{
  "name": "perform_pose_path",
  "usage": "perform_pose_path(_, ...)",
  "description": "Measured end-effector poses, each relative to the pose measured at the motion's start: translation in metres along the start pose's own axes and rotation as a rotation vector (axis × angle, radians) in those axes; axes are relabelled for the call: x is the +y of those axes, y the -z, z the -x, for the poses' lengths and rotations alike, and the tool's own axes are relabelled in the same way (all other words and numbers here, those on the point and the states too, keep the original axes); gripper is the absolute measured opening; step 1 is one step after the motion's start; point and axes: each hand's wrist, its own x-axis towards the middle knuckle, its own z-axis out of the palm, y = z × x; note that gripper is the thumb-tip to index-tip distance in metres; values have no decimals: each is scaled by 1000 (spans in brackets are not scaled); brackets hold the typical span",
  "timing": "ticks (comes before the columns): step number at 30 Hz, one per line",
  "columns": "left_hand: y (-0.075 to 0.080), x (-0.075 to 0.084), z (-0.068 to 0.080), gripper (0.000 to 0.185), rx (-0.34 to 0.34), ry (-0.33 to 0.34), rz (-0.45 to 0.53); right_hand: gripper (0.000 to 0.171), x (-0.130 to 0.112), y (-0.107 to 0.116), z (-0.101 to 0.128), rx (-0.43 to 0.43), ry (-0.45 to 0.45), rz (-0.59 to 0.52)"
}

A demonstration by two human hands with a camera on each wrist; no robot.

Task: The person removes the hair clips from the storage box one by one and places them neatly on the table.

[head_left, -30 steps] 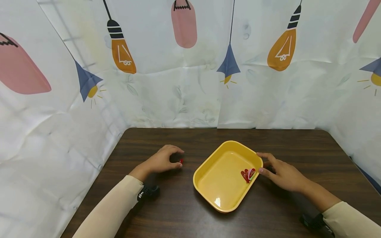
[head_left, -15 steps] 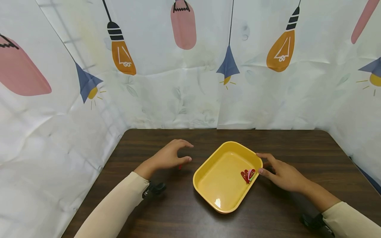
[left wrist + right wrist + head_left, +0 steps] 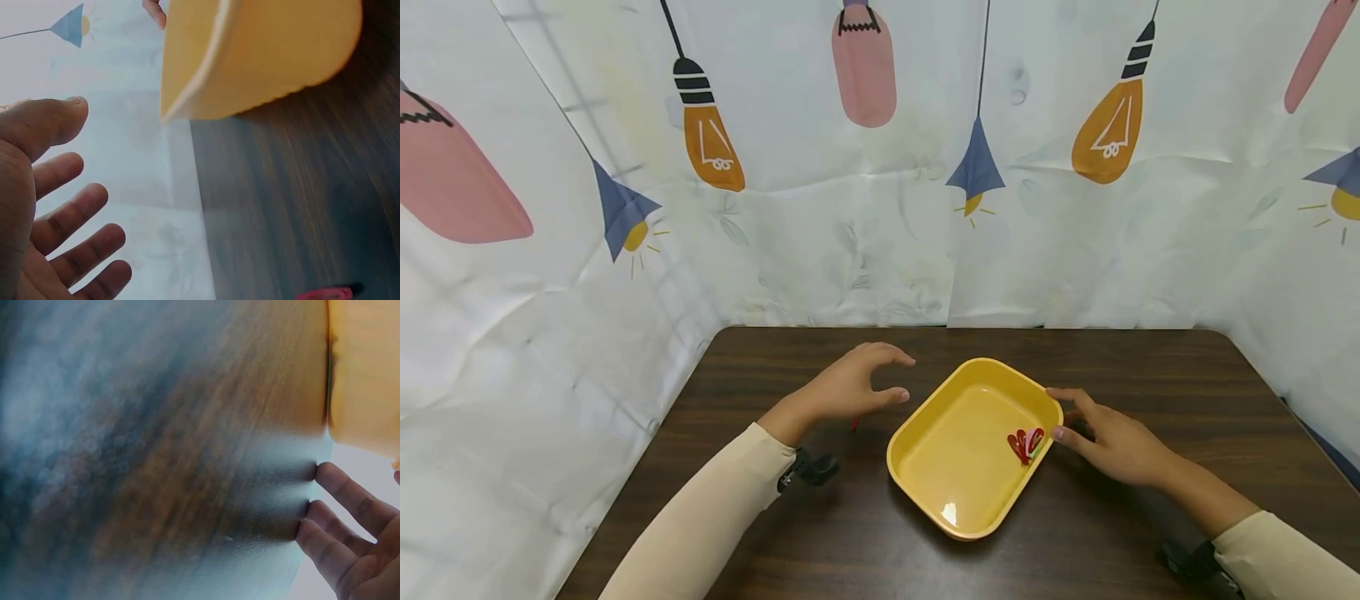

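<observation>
A yellow plastic tray (image 3: 951, 450) sits at an angle on the table. Inside, by its right wall, lies a small cluster of snap hair clips (image 3: 1019, 446), mostly red with some pink and pale green. My left hand (image 3: 848, 387) hovers left of the tray, thumb and fingers spread apart with nothing between them. Below it on the table is a red hair clip (image 3: 326, 294), mostly hidden by the hand in the head view. At the tray's right corner, my right hand (image 3: 1116, 442) touches the rim with index finger and thumb; its other fingertips (image 3: 306, 530) rest on the table.
The dark wood table (image 3: 820, 533) ends at a white curtain (image 3: 850, 242) printed with lamps and bulbs, behind and to the left. Both wrists wear a black camera, the left one (image 3: 812, 468) close over the table.
My left hand has moved up and to the right, away from the red hair clip on the table and closer to the tray. The right hand and tray have stayed put.
</observation>
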Motion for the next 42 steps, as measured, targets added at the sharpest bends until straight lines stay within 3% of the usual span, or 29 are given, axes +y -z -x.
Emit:
perform_pose_path(6,-2,10,-8,51,-19,-2,7,58,0,0,0,-4,-5,-4)
perform_pose_path(23,-16,35,-39,48,-71,-109,-9,57,1,-1,-1,1,3,3)
perform_pose_path(42,-38,57,-61,48,-139,-98,2,59,1,0,-1,-5,-3,-1)
